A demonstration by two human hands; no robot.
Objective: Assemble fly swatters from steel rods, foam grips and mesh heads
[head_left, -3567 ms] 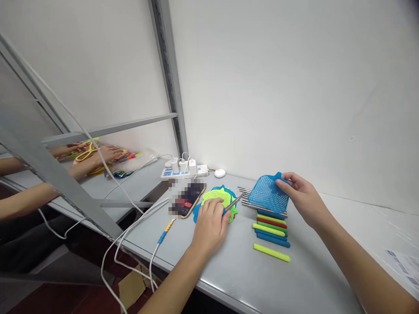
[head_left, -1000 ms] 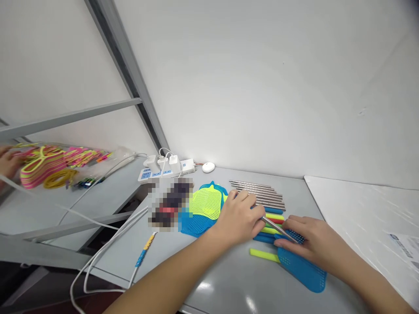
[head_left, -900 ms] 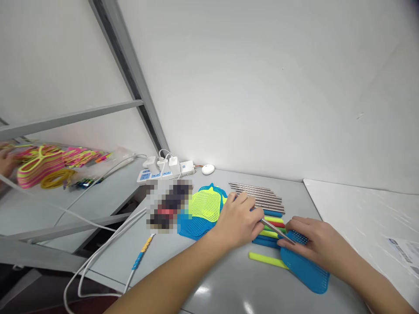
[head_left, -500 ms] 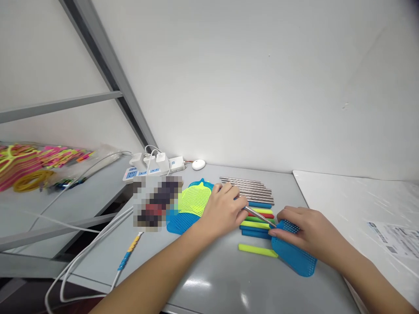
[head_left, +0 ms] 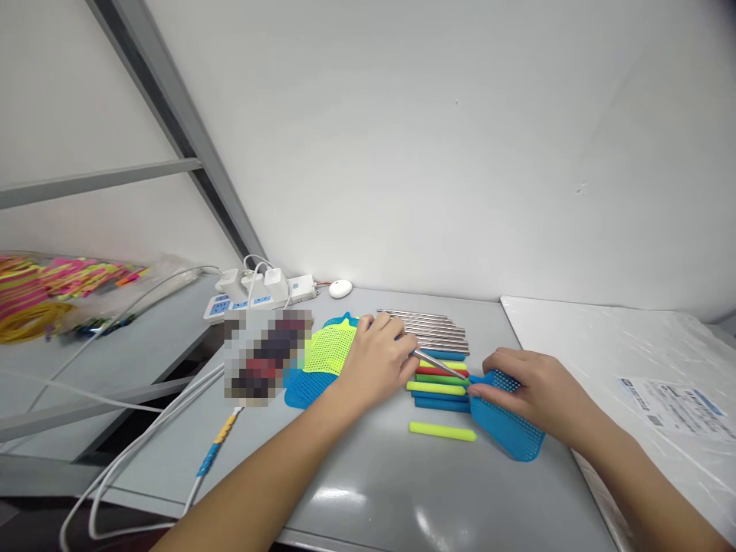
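My left hand [head_left: 380,354] is closed around a thin metal rod [head_left: 440,363], which slants down to the right. My right hand [head_left: 522,391] pinches a blue perforated fly swatter head [head_left: 509,423] near its narrow neck. The neck points left at the rod's tip; whether they touch, I cannot tell. Beneath the rod lie several coloured handle tubes, among them a red tube [head_left: 428,372] and a yellow tube [head_left: 437,389]. A separate yellow-green tube [head_left: 441,432] lies nearer to me. Beside my left forearm is a pile of swatter heads, a yellow one [head_left: 330,346] on top of blue ones.
Several metal rods [head_left: 434,326] lie in a row behind the tubes. A white power strip [head_left: 258,299] with plugs and a small white case [head_left: 340,289] stand by the wall. White cables [head_left: 155,429] run at left. A wrapped white board [head_left: 603,337] covers the right side.
The view has shifted slightly, so most things sit further left. The swatter head's neck now shows clear of my right fingers, lined up with the rod's tip. Both hands keep their hold.
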